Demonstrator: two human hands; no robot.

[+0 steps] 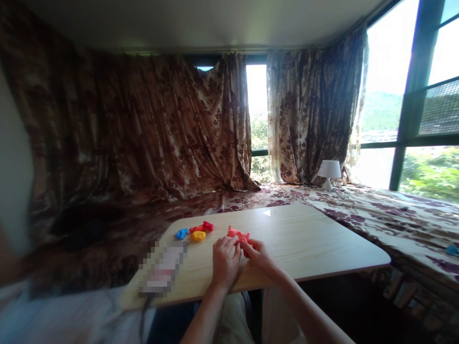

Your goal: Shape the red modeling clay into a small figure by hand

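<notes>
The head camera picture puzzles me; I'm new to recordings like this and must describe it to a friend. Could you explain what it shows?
Of course. There is no machine here: a person works with two bare hands. The single picture comes from a camera worn on the head, looking forward and down, so the forearms reach in from the bottom edge.

The left hand and right hand together hold a crumpled coral-red piece over a pale table. What it is made of, I cannot tell.

Toward the picture's left, the table also bears a blue piece, a yellow piece and a deep-red piece, plus a pixelated object I can't identify.
</notes>
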